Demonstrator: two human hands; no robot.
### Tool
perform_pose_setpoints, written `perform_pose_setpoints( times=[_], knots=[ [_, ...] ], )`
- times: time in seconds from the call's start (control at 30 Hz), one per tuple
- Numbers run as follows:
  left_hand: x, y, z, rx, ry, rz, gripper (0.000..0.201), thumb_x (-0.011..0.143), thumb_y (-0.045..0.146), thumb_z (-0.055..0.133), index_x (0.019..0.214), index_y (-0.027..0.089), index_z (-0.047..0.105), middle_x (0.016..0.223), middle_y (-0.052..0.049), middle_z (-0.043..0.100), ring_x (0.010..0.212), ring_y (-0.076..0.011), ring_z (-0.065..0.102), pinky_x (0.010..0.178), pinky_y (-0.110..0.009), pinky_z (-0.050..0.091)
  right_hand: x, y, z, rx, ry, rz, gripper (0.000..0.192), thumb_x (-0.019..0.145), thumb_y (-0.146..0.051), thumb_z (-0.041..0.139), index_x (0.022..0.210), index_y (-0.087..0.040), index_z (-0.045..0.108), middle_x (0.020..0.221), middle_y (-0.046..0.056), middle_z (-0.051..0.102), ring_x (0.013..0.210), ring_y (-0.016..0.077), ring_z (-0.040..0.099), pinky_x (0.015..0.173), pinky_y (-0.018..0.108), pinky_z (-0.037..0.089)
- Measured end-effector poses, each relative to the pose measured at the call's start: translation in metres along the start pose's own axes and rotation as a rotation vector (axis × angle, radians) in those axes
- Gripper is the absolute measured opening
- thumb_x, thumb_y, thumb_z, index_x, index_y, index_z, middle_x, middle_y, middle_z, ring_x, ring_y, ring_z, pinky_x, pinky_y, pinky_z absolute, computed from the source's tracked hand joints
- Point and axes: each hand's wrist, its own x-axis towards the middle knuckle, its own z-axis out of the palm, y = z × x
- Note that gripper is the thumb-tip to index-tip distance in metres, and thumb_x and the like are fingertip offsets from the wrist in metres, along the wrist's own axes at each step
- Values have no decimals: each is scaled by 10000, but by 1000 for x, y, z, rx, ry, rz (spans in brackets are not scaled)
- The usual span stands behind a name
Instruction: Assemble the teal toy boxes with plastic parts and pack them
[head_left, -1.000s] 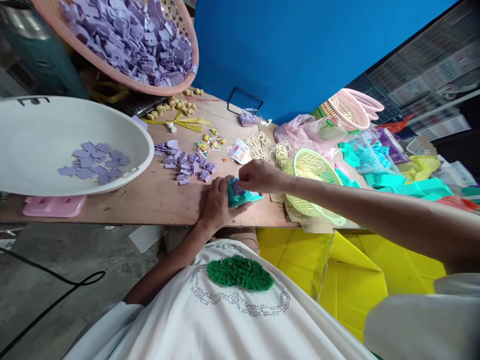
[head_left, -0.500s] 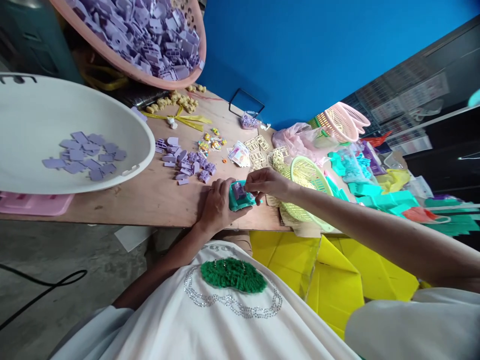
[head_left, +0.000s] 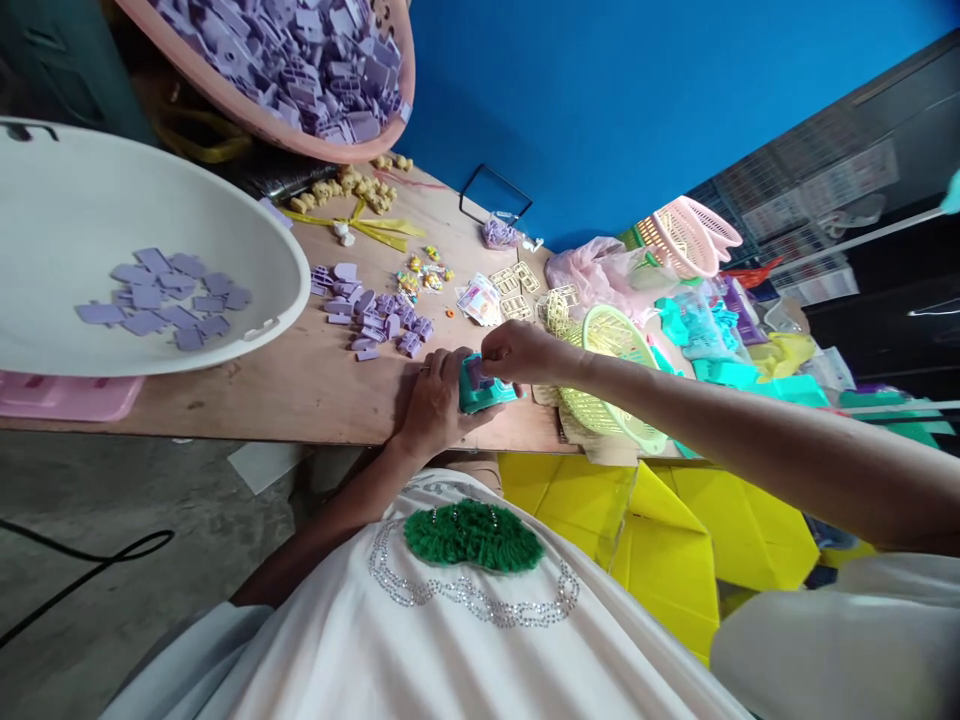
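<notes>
Honestly can't read a single word or number here. The black mark (head_left: 28, 131) on the white bowl's rim (head_left: 296, 275) is cut off by the frame edge, the printed cards (head_left: 480, 300) on the bench (head_left: 300, 395) are way too small, and the glittery marks along the white shirt (head_left: 315, 650) aren't clear enough to call letters.

Bare table (head_left: 322, 395) left of centre leaves a hand room between the white bowl (head_left: 82, 220) and the left hand (head_left: 435, 405). Purple parts (head_left: 371, 322) obstruct just above; the right arm (head_left: 750, 440) and green basket (head_left: 596, 414) obstruct the right, the blue panel (head_left: 600, 100) the top.
</notes>
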Motion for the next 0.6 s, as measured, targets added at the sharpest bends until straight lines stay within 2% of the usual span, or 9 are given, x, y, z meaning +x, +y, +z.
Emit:
perform_pose_setpoints(
  times=[0.1,0.27,0.33,0.4,0.47,0.53,0.6],
  knots=[
    [-1,-2,3,-9,3,-5,722,852,566,837,1350,167,498,1209,-164,644,1123,-358,627,1027,-509,548,-3,-1,2,22,29,-5,325,854,-18,625,577,-171,550,453,-63,549,382,89,570,434,179,374],
    [-3,-9,10,-31,50,-43,861,803,591,879,1406,163,437,1235,-183,654,1161,-370,669,1003,-501,573,-10,12,11,232,108,-75,320,840,-34,659,557,-162,581,456,-42,577,359,108,563,415,195,372],
    [-2,-11,8,-68,40,-55,849,783,567,902,1381,185,437,1208,-163,666,1138,-357,694,975,-484,587,-14,27,15,307,204,-125,280,870,-78,677,603,-149,636,519,-20,638,385,102,571,441,196,400],
    [-2,-11,3,-105,8,-36,800,798,510,906,1372,212,435,1224,-148,663,1157,-340,700,984,-472,592,-18,47,22,369,369,-171,197,931,-157,674,738,-137,711,629,5,701,466,92,594,491,186,432],
    [-4,-8,-5,-114,-46,29,806,805,429,917,1413,244,422,1368,-173,611,1304,-346,652,1080,-493,560,-23,70,37,437,526,-215,129,959,-242,685,940,-140,762,746,21,739,571,99,632,527,176,458],
    [-10,-4,-14,-92,-122,83,931,735,373,976,1465,285,404,1557,-202,479,1494,-382,517,1194,-548,485,-27,89,64,503,607,-264,249,924,-302,743,1130,-163,762,849,33,761,666,129,681,544,187,505],
    [-16,-2,-22,-73,-196,92,1006,671,350,1016,1474,314,411,1663,-205,357,1591,-412,396,1246,-595,426,-30,100,97,559,672,-310,354,888,-317,782,1212,-178,745,991,72,774,801,175,732,606,234,580]
  ],
)
